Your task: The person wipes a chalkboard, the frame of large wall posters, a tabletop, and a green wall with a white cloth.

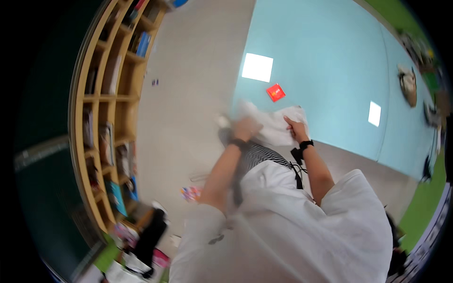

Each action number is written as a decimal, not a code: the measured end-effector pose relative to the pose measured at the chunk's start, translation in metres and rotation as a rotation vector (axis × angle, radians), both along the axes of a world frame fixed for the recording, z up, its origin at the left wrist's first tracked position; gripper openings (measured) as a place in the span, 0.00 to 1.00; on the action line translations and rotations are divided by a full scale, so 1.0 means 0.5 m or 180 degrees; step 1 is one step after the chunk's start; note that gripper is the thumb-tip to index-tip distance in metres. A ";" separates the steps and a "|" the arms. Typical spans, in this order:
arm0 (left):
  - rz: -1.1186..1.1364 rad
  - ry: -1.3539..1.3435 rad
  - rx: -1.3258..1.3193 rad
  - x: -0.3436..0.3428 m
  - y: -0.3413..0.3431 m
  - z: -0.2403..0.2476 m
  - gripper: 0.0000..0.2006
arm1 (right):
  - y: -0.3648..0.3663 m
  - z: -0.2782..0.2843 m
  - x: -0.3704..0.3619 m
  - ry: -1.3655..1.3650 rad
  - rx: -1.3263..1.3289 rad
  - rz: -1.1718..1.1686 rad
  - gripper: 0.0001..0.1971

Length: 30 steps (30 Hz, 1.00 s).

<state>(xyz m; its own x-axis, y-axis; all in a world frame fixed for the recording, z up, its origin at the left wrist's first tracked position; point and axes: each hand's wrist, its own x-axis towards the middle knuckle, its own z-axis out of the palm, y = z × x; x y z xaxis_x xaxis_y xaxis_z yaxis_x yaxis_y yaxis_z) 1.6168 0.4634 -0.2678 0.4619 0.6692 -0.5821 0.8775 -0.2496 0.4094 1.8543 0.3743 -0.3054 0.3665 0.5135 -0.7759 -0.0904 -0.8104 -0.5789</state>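
A white cloth (276, 126) stretches between my two hands at the near left corner of the light blue table (321, 56). My right hand (297, 129) is closed on the cloth's right part, with the thumb on top. At its left part is my left hand (247, 128), blurred by motion, its fingers seemingly curled round the fabric. Just beyond the cloth, a small red square packet (276, 92) lies flat on the tabletop. Both wrists wear black bands.
A wooden shelf (127, 80) with books runs along the left, beside a dark green board (42, 118). Bags (146, 245) stand at the lower left. A beige pouch (407, 85) lies on the table's far right. A colourful packet (190, 193) is on the floor.
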 end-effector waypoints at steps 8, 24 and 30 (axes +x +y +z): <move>-0.1002 0.0010 -0.1031 0.049 0.108 0.042 0.20 | 0.039 0.030 -0.008 -0.0463 -0.0479 -0.0240 0.29; -0.3342 0.0399 -0.1167 -0.064 0.448 0.045 0.19 | 0.168 -0.032 -0.335 -0.0649 -0.0454 -0.1659 0.31; -0.3828 0.0122 -0.1405 -0.141 0.654 0.092 0.17 | 0.307 -0.020 -0.541 -0.0463 -0.0323 -0.2698 0.29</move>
